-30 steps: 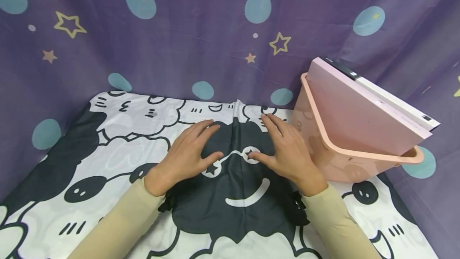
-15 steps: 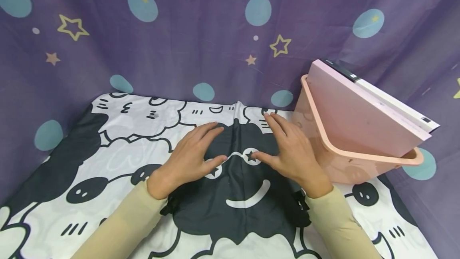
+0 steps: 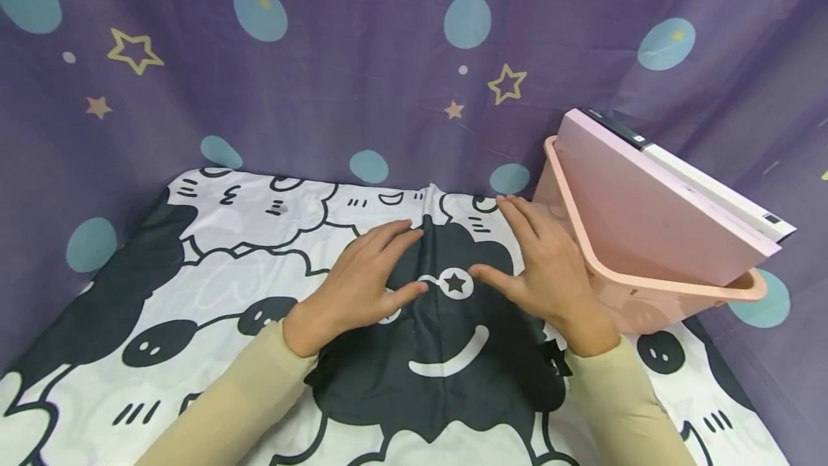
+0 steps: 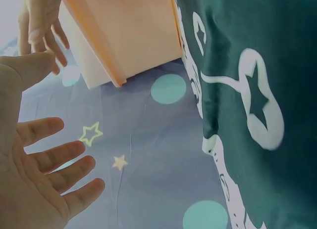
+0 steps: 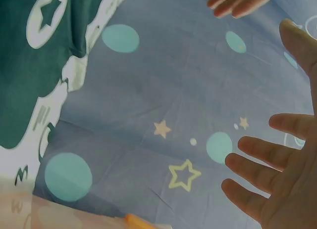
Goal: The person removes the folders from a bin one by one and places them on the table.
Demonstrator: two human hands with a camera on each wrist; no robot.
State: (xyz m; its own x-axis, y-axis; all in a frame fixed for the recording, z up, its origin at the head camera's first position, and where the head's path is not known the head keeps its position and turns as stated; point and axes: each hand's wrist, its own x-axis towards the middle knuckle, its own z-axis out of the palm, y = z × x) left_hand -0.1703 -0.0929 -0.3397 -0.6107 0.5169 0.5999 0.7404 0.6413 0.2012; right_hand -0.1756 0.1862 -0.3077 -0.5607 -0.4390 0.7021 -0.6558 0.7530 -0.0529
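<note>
A peach plastic bin with a rounded rim [image 3: 608,277] stands at the right of the head frame, on a white cloth printed with black cartoon faces [image 3: 446,401]. Inside it a large flat pink box [image 3: 653,200] leans aslant, and behind that shows the edge of a thin black-and-white box [image 3: 711,188]; both rise well above the rim, their lower right ends jutting near its right corner.

Just left of the bin, right of centre, the right hand [image 3: 555,279] hovers with thumb and fingers spread, grasping nothing; no contact with the bin can be made out. The left hand [image 3: 354,285], near the centre, is likewise released, fingers apart, over the black part of the cloth. A raised crease [image 3: 423,254] runs between the two hands. Beige sleeves [image 3: 223,398] enter from the bottom edge, and a purple curtain with stars and blue ovals [image 3: 336,56] fills the top.

The boxes look top-heavy in so small a bin: a knock from the right forearm or a pull on one box could tip it toward the curtain or drag the other box out. The loose, creased cloth might also bunch under anything slid across it.
</note>
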